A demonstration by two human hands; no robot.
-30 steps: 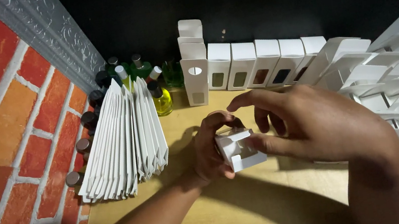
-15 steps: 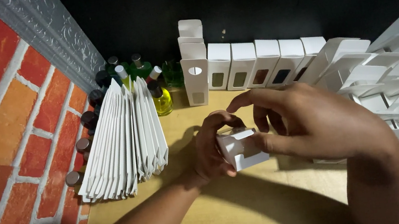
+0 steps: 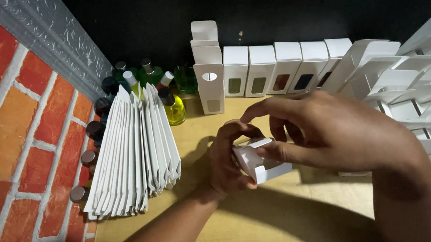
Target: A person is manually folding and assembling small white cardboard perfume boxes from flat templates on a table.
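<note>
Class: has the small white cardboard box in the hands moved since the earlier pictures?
No. The small white cardboard box keeps its place below the tall white windowed carton.

Small packing workbench, flat white cartons (image 3: pixel 131 154), filled boxes (image 3: pixel 275 68), coloured bottles (image 3: pixel 174 107), brick wall (image 3: pixel 1 138)

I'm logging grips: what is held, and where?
Both hands, left hand and right hand, hold a small white carton: left around its end, right fingers on its top flap.
</note>
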